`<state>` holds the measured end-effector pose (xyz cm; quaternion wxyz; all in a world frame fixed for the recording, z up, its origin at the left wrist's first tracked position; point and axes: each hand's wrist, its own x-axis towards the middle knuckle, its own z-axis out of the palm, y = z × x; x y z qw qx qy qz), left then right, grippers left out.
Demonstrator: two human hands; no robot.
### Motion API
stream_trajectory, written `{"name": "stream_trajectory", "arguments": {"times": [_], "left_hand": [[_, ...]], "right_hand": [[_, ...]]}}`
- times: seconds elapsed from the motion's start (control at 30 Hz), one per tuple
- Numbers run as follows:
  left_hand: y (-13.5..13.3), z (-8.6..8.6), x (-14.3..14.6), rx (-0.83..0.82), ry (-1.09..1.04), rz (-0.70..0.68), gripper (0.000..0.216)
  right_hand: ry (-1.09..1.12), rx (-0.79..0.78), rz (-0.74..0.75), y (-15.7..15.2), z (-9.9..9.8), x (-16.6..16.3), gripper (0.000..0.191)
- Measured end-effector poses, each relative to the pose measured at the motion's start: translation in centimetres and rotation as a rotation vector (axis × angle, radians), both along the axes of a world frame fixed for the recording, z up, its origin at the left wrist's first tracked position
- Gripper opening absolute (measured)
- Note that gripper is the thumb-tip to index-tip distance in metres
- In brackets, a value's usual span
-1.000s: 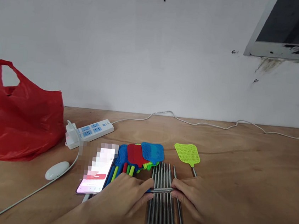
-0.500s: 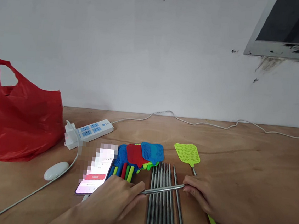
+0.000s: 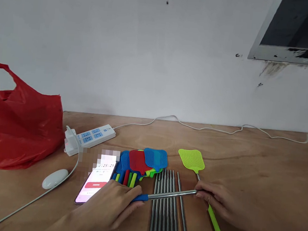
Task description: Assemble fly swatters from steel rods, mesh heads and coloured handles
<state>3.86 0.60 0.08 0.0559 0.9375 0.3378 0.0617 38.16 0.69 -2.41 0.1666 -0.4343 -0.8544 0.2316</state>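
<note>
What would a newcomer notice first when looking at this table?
The big red plastic bag at the far left of the wooden table catches the eye first. At the front middle, the left hand and the right hand hold one steel rod crosswise over a row of rods. Just behind lie bright swatter heads, with a lime-green fly swatter to their right.

You have about seven bare steel rods (image 3: 163, 219) side by side on the surface (image 3: 261, 167), plus one blue-gripped rod (image 3: 171, 195) held crosswise over them. Count one whole lime swatter (image 3: 191, 160), at least four loose swatter heads (image 3: 145, 159) stacked, one phone (image 3: 94, 184), one power strip (image 3: 92, 137), one red bag (image 3: 18, 123).
</note>
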Motion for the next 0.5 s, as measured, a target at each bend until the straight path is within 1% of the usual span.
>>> {"name": "stream_trajectory", "arguments": {"times": [0.13,0.23,0.3,0.4,0.5], "left_hand": [[-0.2,0.0,0.2,0.009,0.031,-0.001,0.048],[-0.3,0.1,1.1,-0.008,0.084,-0.025,0.040],[-0.4,0.3,1.9,-0.032,0.129,-0.058,0.033],[-0.4,0.5,2.8,-0.048,0.164,-0.063,0.024],[-0.4,0.4,2.9,-0.053,0.154,-0.031,0.025]], "right_hand": [[-0.047,0.070,0.025,-0.2,0.3,-0.3,0.031],[-0.128,0.132,0.062,-1.0,0.9,-1.5,0.031],[-0.202,0.146,0.099,-1.5,1.2,-2.6,0.032],[-0.217,0.154,0.111,-1.8,1.4,-4.0,0.031],[-0.186,0.144,0.115,-1.5,1.6,-4.2,0.032]]}}
